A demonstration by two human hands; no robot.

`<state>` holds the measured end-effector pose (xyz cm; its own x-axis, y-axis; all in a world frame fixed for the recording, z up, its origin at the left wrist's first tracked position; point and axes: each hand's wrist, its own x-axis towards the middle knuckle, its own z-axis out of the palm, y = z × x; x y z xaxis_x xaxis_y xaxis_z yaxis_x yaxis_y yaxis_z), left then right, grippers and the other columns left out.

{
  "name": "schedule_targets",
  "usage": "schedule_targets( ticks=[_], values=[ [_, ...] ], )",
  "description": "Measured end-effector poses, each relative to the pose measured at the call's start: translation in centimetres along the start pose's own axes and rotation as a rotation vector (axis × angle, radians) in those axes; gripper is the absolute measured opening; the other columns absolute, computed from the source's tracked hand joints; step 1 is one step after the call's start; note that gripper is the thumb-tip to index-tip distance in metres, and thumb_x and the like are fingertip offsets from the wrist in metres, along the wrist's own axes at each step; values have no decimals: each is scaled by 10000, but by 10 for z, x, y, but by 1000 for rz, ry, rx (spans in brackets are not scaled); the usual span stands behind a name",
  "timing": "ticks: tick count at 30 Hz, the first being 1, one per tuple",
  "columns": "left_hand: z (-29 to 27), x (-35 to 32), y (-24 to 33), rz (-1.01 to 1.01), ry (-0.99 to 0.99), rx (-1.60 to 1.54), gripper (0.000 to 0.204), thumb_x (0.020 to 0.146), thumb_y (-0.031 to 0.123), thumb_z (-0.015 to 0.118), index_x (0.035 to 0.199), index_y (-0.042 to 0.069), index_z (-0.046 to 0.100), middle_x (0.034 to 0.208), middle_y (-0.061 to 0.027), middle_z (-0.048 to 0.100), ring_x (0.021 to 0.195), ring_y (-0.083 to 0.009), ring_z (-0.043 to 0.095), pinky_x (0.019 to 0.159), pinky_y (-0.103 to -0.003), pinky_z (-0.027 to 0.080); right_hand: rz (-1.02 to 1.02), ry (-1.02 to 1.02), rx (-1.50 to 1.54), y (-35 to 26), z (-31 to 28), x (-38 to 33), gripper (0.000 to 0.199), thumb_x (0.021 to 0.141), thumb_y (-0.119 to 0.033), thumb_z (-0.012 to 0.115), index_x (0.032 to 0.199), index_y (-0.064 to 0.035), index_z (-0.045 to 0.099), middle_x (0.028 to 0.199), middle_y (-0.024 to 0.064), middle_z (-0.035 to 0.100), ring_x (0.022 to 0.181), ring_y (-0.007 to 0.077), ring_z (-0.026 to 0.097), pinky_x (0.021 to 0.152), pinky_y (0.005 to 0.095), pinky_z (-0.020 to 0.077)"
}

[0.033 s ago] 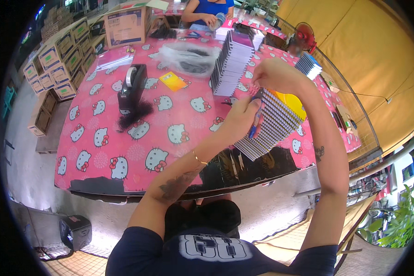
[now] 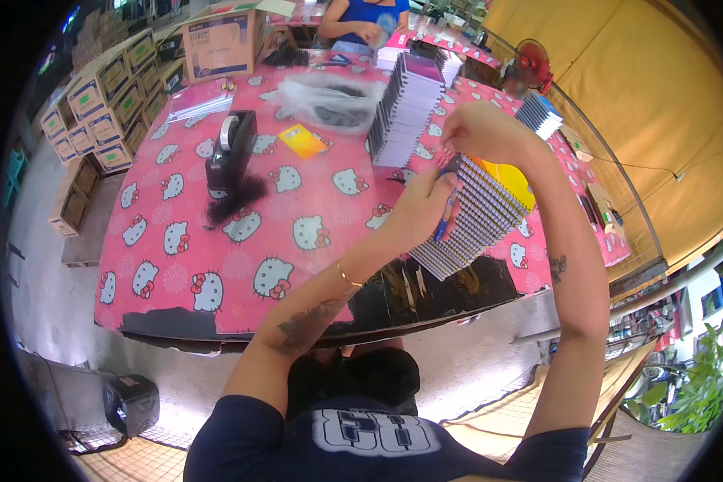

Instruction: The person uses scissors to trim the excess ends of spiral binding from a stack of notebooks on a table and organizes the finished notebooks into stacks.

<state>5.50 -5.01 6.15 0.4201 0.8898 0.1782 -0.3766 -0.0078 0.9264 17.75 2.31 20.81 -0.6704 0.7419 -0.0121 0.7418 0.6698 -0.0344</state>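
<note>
A stack of spiral-bound notebooks (image 2: 470, 229) with a yellow cover on its far side lies in front of me, right of the middle, coil edges facing me. My left hand (image 2: 419, 207) is closed round a slim blue-handled tool (image 2: 447, 218) at the stack's left corner; its exact kind is hard to see. Bent over the stack's far corner, my right hand (image 2: 484, 132) has its fingers curled together near the coil ends. Whatever those fingers hold is too small to make out.
A tall notebook stack (image 2: 410, 112) stands just beyond my hands. Left of it are a plastic bag (image 2: 329, 100), a yellow card (image 2: 301, 141), a black tape dispenser (image 2: 231, 153) and loose black coils (image 2: 237, 202). Cartons (image 2: 104, 104) line the left; another person (image 2: 365, 24) works opposite.
My hands and the notebooks hold the same places. Across the table, the other person's hand and the item in it have shifted slightly.
</note>
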Motion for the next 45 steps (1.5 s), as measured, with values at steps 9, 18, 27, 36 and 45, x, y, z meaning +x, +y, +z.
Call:
schedule_targets(
  ticks=[9,18,27,36,45],
  values=[
    [-2,-6,-8,-73,46,-121,438,997,409,466,1167,11,532,996,-122,648,838,-266,702,645,-358,573,-1,-29,-132,-8,-1,4,168,777,-117,657,889,-8,722,863,131,707,825,286,675,749,386,521],
    [1,-2,-4,-65,64,-61,423,1003,396,449,1151,7,522,979,-131,653,825,-255,700,620,-363,567,-11,-2,-147,-6,3,6,178,732,-138,697,870,-37,743,792,137,714,758,277,698,702,391,538],
    [3,0,-10,98,72,18,361,1017,320,395,1040,-14,528,765,-86,603,557,-173,629,469,-284,483,-17,3,-148,-4,4,5,170,774,-119,648,887,-29,737,830,149,713,791,299,688,716,405,533],
    [1,-6,-19,-57,69,-40,442,1015,374,409,1197,-18,508,1010,-158,655,819,-253,707,580,-337,561,-110,303,-207,-13,23,11,231,860,-219,593,900,-33,723,866,191,697,876,380,663,781,455,517],
    [1,4,-21,55,30,-19,371,1019,351,417,1104,1,507,866,-101,626,723,-210,690,532,-315,535,90,-198,-348,-7,9,11,274,808,-307,623,860,-56,721,846,161,690,819,314,666,766,426,506]
  ],
)
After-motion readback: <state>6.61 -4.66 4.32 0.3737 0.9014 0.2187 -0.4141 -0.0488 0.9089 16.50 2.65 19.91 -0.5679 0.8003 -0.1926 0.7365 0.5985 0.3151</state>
